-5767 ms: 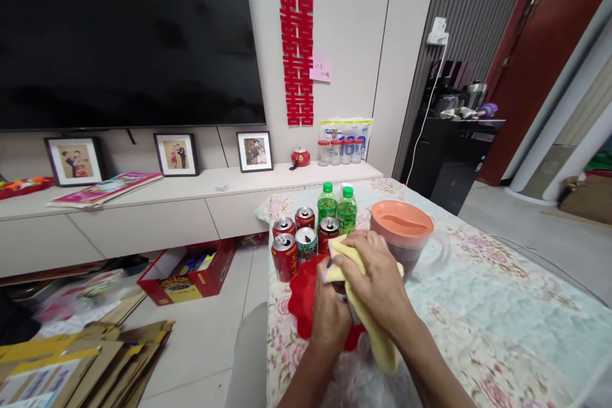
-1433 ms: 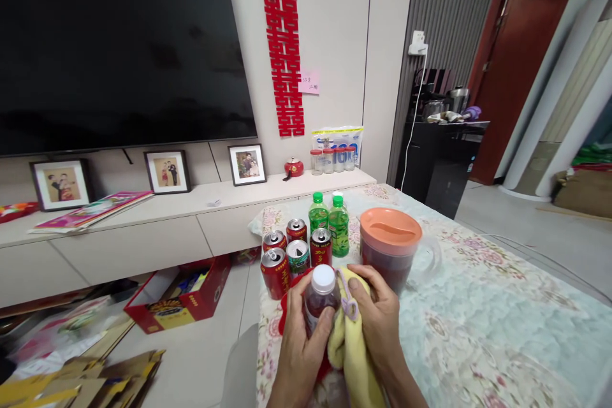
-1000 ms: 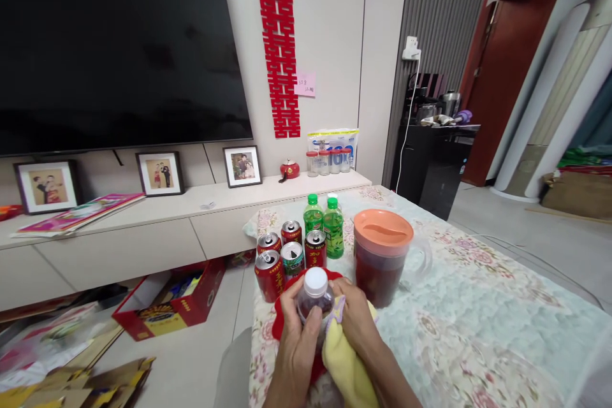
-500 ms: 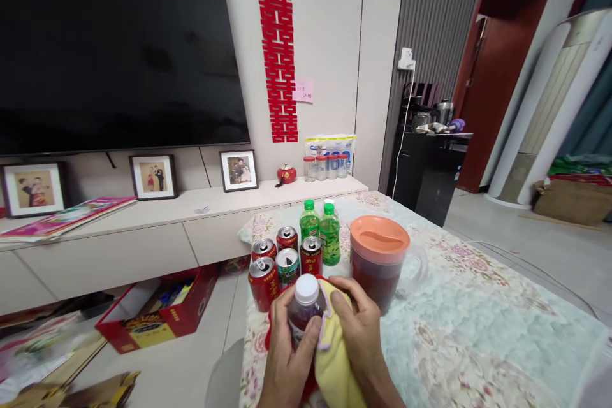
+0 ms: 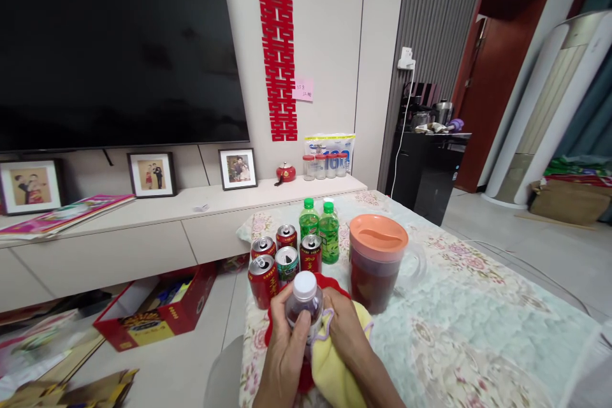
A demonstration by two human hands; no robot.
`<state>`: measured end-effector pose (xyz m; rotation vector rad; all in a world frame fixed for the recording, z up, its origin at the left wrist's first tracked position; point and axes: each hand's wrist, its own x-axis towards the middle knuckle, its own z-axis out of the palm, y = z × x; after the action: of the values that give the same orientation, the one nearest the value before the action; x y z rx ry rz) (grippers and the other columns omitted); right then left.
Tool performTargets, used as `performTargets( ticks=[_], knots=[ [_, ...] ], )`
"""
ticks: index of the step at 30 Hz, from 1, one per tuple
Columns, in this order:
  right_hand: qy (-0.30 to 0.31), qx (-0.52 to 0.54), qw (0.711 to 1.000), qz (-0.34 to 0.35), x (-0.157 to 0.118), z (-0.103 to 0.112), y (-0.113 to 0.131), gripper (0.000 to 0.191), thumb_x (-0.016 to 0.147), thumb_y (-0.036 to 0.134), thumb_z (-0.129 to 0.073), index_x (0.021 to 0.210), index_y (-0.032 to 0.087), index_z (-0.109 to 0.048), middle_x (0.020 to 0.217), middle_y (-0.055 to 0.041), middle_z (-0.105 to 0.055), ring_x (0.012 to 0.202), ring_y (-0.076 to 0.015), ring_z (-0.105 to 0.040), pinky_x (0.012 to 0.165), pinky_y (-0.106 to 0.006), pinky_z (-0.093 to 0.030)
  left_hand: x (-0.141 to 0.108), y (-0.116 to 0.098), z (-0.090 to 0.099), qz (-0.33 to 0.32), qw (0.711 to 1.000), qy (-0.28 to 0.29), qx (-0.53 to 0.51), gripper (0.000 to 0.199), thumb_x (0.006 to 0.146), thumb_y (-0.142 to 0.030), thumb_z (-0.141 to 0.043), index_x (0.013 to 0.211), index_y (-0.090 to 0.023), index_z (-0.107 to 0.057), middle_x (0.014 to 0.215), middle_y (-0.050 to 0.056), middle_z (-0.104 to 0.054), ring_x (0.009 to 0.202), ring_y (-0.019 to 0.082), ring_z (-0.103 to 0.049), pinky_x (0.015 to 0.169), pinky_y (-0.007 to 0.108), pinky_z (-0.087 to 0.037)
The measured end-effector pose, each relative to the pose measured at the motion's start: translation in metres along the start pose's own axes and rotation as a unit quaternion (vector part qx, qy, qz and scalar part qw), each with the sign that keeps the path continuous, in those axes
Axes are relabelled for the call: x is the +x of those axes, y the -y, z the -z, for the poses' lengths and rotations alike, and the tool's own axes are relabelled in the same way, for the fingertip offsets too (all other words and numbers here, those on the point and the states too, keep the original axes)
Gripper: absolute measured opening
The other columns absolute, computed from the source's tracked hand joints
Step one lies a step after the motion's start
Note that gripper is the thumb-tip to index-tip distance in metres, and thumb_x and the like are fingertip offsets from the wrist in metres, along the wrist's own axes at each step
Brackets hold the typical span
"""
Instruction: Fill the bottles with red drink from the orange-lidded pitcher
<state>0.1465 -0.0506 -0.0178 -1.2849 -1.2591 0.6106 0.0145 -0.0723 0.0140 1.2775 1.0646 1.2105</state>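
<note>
My left hand is wrapped round a clear plastic bottle with a white cap and dark liquid inside, held upright. At the bottle's right side, my right hand grips a yellow cloth with a purple edge and presses it near the bottle; its fingertips are partly hidden. Underneath both hands lies a red scalloped tray. Just beyond stand several drink cans, among them a red can and a green can. To the right is a pitcher of dark liquid with an orange lid.
Two green-capped bottles stand behind the cans on the flowered tablecloth. A white TV cabinet runs along the wall, holding picture frames and jars. An open red box sits on the floor at left.
My right hand has turned and shifted left behind the bottle's side, its fingers now bunched in the cloth. More of the red tray shows. My left hand still holds the bottle.
</note>
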Motion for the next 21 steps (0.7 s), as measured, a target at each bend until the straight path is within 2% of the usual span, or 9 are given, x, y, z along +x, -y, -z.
performTargets(
  ticks=[5,8,11,14,16,18,21],
  knots=[
    [-0.017,0.016,1.0,0.001,-0.002,0.005,0.01,0.027,0.091,0.034,-0.053,0.087,0.019,-0.075,0.088,-0.0082,-0.077,0.083,-0.0239,-0.07,0.078,-0.033,-0.054,0.001,0.003,0.002,-0.031,0.999,0.015,0.024,0.062,0.09,-0.061,-0.057,0.141,-0.026,-0.046,0.144,0.011,-0.055,0.133,0.031,-0.053,0.116,0.047,-0.036],
    [-0.048,0.037,0.998,-0.003,-0.007,0.012,0.017,0.028,0.091,0.037,-0.056,0.103,0.019,-0.075,0.103,-0.0094,-0.077,0.096,-0.0244,-0.071,0.088,-0.033,-0.054,0.006,0.009,0.001,-0.064,0.996,-0.001,0.057,0.061,0.092,-0.056,-0.056,0.145,-0.028,-0.043,0.152,0.01,-0.046,0.142,0.03,-0.043,0.12,0.046,-0.031],
    [-0.068,0.088,0.993,0.031,-0.012,0.017,0.02,0.032,0.092,0.039,-0.059,0.115,0.02,-0.072,0.117,-0.0098,-0.074,0.108,-0.0242,-0.069,0.095,-0.034,-0.053,0.011,0.013,-0.002,-0.086,0.992,-0.015,0.087,0.064,0.09,-0.057,-0.058,0.144,-0.025,-0.043,0.151,0.013,-0.043,0.144,0.032,-0.039,0.121,0.049,-0.03],
    [-0.042,0.1,0.99,0.086,-0.015,0.015,0.021,0.037,0.097,0.04,-0.054,0.125,0.023,-0.071,0.131,-0.0091,-0.068,0.122,-0.0238,-0.062,0.106,-0.036,-0.048,0.012,0.011,-0.005,-0.074,0.994,-0.017,0.081,0.064,0.09,-0.059,-0.057,0.14,-0.022,-0.043,0.146,0.015,-0.047,0.139,0.033,-0.044,0.118,0.051,-0.033],
    [-0.024,0.071,0.993,0.092,-0.014,0.011,0.022,0.039,0.1,0.04,-0.048,0.128,0.024,-0.07,0.135,-0.009,-0.066,0.128,-0.0234,-0.058,0.112,-0.037,-0.043,0.01,0.007,-0.007,-0.052,0.997,-0.004,0.058,0.066,0.09,-0.06,-0.056,0.141,-0.023,-0.039,0.146,0.015,-0.049,0.137,0.032,-0.048,0.117,0.05,-0.036],
    [-0.015,0.05,0.996,0.073,-0.011,0.007,0.021,0.042,0.102,0.041,-0.042,0.126,0.022,-0.07,0.132,-0.0103,-0.068,0.125,-0.0227,-0.06,0.11,-0.037,-0.043,0.007,0.002,-0.007,-0.026,0.999,0.016,0.031,0.067,0.091,-0.061,-0.055,0.144,-0.025,-0.035,0.148,0.014,-0.049,0.137,0.032,-0.049,0.117,0.049,-0.037],
    [-0.008,0.027,0.999,0.029,-0.006,0.002,0.013,0.044,0.103,0.042,-0.036,0.105,0.018,-0.074,0.108,-0.0108,-0.075,0.099,-0.0211,-0.069,0.092,-0.033,-0.053,0.002,-0.004,-0.007,0.006,1.0,0.024,-0.001,0.065,0.093,-0.06,-0.052,0.146,-0.028,-0.033,0.152,0.012,-0.047,0.14,0.031,-0.047,0.12,0.049,-0.032]
  ],
)
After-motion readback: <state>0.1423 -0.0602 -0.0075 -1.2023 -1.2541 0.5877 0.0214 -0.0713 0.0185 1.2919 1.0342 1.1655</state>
